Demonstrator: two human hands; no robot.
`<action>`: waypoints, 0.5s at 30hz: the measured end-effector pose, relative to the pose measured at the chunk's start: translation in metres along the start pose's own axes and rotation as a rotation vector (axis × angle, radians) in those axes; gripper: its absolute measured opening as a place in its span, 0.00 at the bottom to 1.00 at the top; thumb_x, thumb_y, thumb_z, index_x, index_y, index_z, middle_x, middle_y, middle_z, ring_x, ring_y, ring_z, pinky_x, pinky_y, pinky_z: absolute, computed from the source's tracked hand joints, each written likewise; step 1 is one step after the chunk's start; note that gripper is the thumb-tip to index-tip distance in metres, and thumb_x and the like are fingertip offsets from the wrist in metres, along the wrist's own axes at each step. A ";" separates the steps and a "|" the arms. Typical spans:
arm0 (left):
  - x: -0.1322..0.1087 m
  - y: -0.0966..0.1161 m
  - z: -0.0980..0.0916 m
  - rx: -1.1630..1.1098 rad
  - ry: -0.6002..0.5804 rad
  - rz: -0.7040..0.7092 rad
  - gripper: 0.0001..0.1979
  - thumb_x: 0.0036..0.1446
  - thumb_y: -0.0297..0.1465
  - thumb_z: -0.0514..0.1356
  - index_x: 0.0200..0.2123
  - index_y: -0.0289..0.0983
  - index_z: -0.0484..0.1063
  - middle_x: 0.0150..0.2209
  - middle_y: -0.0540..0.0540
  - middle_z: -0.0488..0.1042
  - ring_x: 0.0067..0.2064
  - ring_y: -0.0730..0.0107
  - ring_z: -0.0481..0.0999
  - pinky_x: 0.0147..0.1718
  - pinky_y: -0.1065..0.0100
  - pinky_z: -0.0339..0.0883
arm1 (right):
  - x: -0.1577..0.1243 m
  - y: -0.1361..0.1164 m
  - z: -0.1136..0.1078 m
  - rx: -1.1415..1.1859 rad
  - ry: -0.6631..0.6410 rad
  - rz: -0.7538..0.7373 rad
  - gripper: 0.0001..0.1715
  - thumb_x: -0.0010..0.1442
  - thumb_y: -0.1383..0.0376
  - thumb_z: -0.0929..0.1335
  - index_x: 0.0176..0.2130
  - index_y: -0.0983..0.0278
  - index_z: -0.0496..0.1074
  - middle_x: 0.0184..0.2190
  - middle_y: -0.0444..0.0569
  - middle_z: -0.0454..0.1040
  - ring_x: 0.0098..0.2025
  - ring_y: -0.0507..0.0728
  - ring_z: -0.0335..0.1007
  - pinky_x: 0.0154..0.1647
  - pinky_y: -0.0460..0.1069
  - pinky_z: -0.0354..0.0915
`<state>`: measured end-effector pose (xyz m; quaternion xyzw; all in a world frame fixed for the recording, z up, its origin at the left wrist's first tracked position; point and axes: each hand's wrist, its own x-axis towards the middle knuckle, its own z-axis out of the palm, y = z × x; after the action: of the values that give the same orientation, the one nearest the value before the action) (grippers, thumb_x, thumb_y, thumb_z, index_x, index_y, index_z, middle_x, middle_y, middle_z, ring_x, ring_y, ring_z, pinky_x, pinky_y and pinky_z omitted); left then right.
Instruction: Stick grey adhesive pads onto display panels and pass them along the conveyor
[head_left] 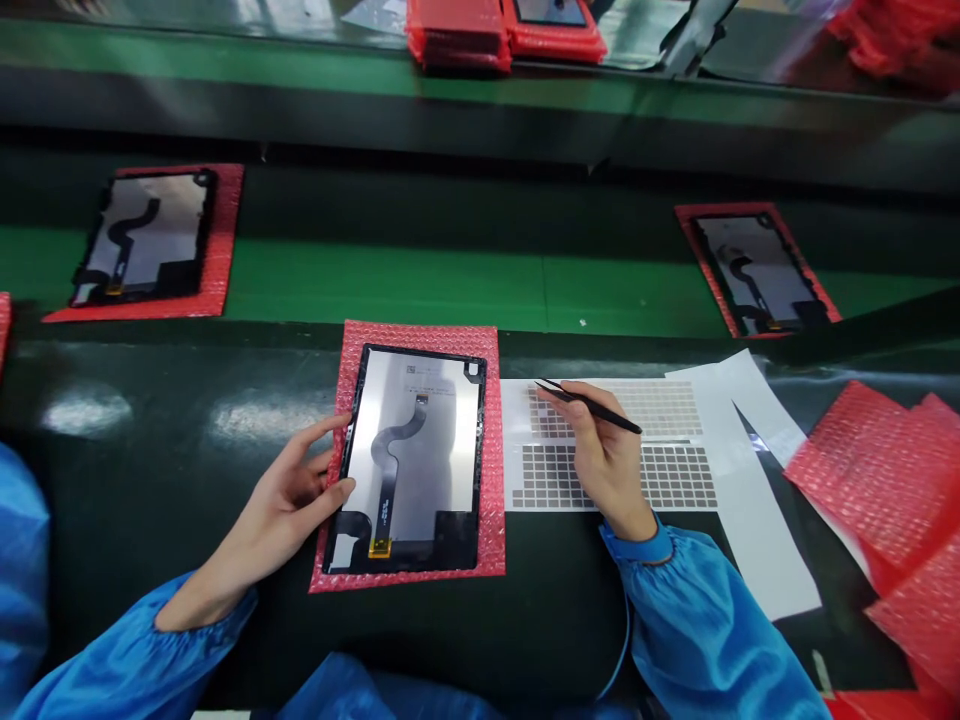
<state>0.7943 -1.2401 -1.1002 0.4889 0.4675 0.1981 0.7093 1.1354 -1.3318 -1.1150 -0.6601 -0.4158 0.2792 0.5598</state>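
A display panel lies back side up on a red bubble-wrap sheet, with a dark curved ribbon cable down its middle. My left hand grips the panel's left edge, thumb on top and fingers at the side. Black tweezers are pinched in my right hand, their tips over the upper left of a white sheet covered with rows of small grey squares. Whether the tips hold a square is too small to tell.
Two more panels on red wrap lie on the green strip beyond, one at left and one at right. White paper and red bubble-wrap pieces are at the right. Wrapped stacks sit on a shelf above.
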 end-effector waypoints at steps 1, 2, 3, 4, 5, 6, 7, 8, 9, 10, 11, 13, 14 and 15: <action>-0.002 0.000 -0.001 0.055 0.008 0.009 0.36 0.59 0.39 0.69 0.67 0.50 0.60 0.47 0.44 0.81 0.38 0.58 0.83 0.37 0.57 0.83 | -0.001 -0.004 -0.001 0.027 0.021 0.008 0.15 0.72 0.53 0.68 0.53 0.57 0.74 0.47 0.52 0.84 0.52 0.63 0.83 0.59 0.63 0.75; -0.003 -0.001 -0.002 0.134 0.028 0.029 0.35 0.58 0.39 0.69 0.67 0.50 0.62 0.46 0.44 0.81 0.39 0.57 0.83 0.37 0.59 0.83 | -0.003 -0.008 -0.003 0.048 0.034 0.022 0.15 0.71 0.53 0.69 0.52 0.57 0.74 0.43 0.51 0.85 0.46 0.62 0.85 0.52 0.61 0.79; -0.005 0.000 -0.003 0.241 0.061 0.064 0.35 0.57 0.40 0.70 0.66 0.50 0.64 0.45 0.45 0.81 0.39 0.56 0.83 0.37 0.60 0.82 | -0.005 -0.013 -0.006 0.059 0.038 0.041 0.14 0.71 0.53 0.69 0.51 0.57 0.75 0.39 0.49 0.85 0.39 0.61 0.86 0.43 0.58 0.81; -0.006 0.002 -0.004 0.372 0.112 0.113 0.35 0.56 0.41 0.71 0.65 0.50 0.67 0.43 0.45 0.81 0.40 0.55 0.82 0.38 0.60 0.81 | -0.008 -0.019 -0.009 0.061 0.024 0.070 0.14 0.71 0.53 0.69 0.50 0.58 0.76 0.34 0.48 0.84 0.32 0.59 0.84 0.34 0.55 0.81; -0.008 0.004 -0.004 0.521 0.172 0.168 0.34 0.54 0.42 0.71 0.64 0.51 0.69 0.42 0.45 0.80 0.40 0.53 0.82 0.39 0.59 0.81 | -0.013 -0.024 -0.012 0.058 -0.008 0.102 0.14 0.71 0.53 0.69 0.49 0.58 0.77 0.31 0.47 0.84 0.27 0.58 0.82 0.28 0.54 0.79; -0.009 0.007 -0.004 0.670 0.240 0.232 0.34 0.53 0.43 0.72 0.63 0.52 0.72 0.42 0.44 0.80 0.42 0.50 0.81 0.41 0.56 0.80 | -0.018 -0.028 -0.016 0.052 -0.044 0.130 0.15 0.71 0.52 0.69 0.48 0.59 0.77 0.29 0.47 0.83 0.25 0.57 0.81 0.25 0.53 0.77; -0.009 0.011 -0.002 0.798 0.308 0.305 0.32 0.52 0.44 0.72 0.61 0.53 0.75 0.44 0.43 0.80 0.44 0.47 0.80 0.44 0.53 0.79 | -0.024 -0.031 -0.020 0.048 -0.090 0.153 0.15 0.71 0.52 0.69 0.47 0.59 0.78 0.29 0.47 0.83 0.24 0.57 0.81 0.25 0.52 0.77; -0.010 0.015 0.002 0.896 0.354 0.385 0.30 0.52 0.44 0.72 0.60 0.54 0.76 0.46 0.42 0.79 0.46 0.44 0.78 0.47 0.50 0.77 | -0.030 -0.032 -0.024 0.046 -0.133 0.169 0.15 0.72 0.53 0.68 0.48 0.59 0.78 0.29 0.48 0.83 0.25 0.57 0.81 0.25 0.52 0.78; -0.011 0.018 0.007 0.961 0.358 0.477 0.28 0.53 0.44 0.71 0.59 0.55 0.77 0.47 0.42 0.79 0.47 0.43 0.78 0.49 0.48 0.76 | -0.037 -0.033 -0.027 0.040 -0.174 0.178 0.15 0.72 0.53 0.68 0.49 0.59 0.79 0.29 0.48 0.83 0.26 0.57 0.81 0.27 0.52 0.78; -0.011 0.021 0.015 1.004 0.311 0.582 0.27 0.55 0.42 0.70 0.59 0.54 0.76 0.49 0.41 0.78 0.48 0.44 0.77 0.50 0.48 0.75 | -0.044 -0.032 -0.031 0.032 -0.217 0.185 0.15 0.73 0.54 0.67 0.50 0.59 0.79 0.28 0.47 0.83 0.27 0.57 0.82 0.29 0.53 0.79; -0.011 0.023 0.024 1.040 0.212 0.700 0.26 0.57 0.40 0.69 0.60 0.53 0.76 0.49 0.41 0.79 0.48 0.45 0.78 0.50 0.50 0.75 | -0.050 -0.031 -0.033 0.019 -0.247 0.191 0.15 0.73 0.55 0.67 0.51 0.59 0.79 0.27 0.47 0.82 0.28 0.57 0.82 0.31 0.53 0.80; -0.011 0.023 0.049 1.145 -0.059 0.925 0.24 0.61 0.35 0.65 0.61 0.45 0.75 0.50 0.40 0.79 0.49 0.49 0.78 0.49 0.54 0.75 | -0.059 -0.027 -0.037 -0.008 -0.292 0.202 0.16 0.74 0.56 0.66 0.52 0.59 0.79 0.28 0.47 0.83 0.31 0.58 0.84 0.34 0.53 0.81; -0.011 0.021 0.062 1.216 -0.188 1.020 0.21 0.64 0.33 0.63 0.60 0.40 0.75 0.52 0.39 0.79 0.51 0.50 0.78 0.49 0.55 0.74 | -0.062 -0.025 -0.038 -0.020 -0.307 0.212 0.16 0.74 0.56 0.66 0.52 0.59 0.79 0.29 0.48 0.83 0.32 0.58 0.84 0.35 0.53 0.82; -0.010 0.018 0.075 1.288 -0.284 1.093 0.20 0.66 0.33 0.61 0.59 0.36 0.75 0.54 0.38 0.79 0.52 0.50 0.77 0.50 0.55 0.73 | -0.064 -0.023 -0.038 -0.030 -0.319 0.224 0.16 0.74 0.56 0.66 0.52 0.59 0.79 0.32 0.49 0.84 0.33 0.58 0.85 0.36 0.53 0.82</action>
<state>0.8569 -1.2780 -1.0727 0.9735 0.0941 0.1450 0.1500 1.1300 -1.4058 -1.0906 -0.6580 -0.4271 0.4345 0.4425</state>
